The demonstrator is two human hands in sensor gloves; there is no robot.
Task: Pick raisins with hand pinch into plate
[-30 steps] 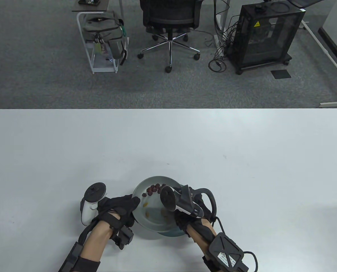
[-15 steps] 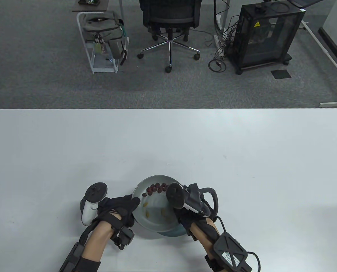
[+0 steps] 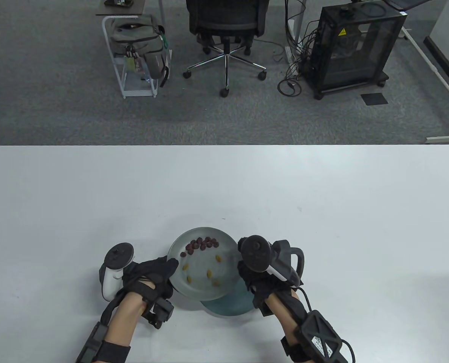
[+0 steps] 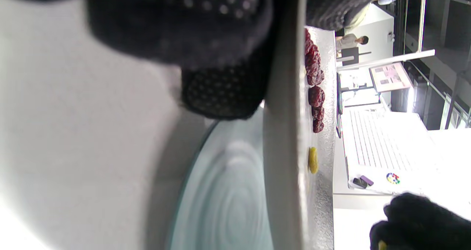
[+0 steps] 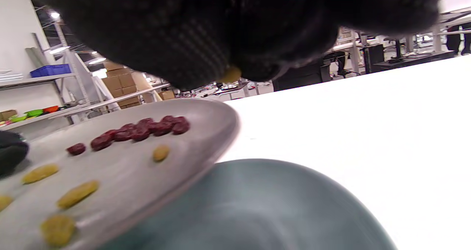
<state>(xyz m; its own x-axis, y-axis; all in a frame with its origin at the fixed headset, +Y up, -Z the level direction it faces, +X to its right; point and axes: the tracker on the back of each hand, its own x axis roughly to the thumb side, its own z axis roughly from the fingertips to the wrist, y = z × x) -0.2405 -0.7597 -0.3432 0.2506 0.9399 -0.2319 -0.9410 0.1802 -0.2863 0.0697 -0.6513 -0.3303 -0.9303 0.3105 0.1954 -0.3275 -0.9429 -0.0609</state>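
White table is bearing a teal plate. Left hand is gripping the grey plate, holding it over the teal plate's left edge. Right hand is pinching a yellow raisin above the teal plate; dark raisins are lying along the grey plate's far side.

Two plates are showing: a grey plate and a teal plate. Five yellow raisins are lying on the grey one.
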